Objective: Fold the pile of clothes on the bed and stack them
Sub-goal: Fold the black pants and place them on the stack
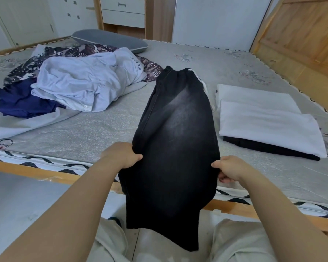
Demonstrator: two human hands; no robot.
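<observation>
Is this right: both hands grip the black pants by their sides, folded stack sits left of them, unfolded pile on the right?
Not quite, the sides are swapped. In the head view the folded stack lies right of the black pants and the unfolded pile lies left. Left hand and right hand do grip the pants' sides.

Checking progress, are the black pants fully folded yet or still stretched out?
Still stretched out: the black pants run lengthwise off the bed's edge, gripped by the left hand and right hand.
</observation>
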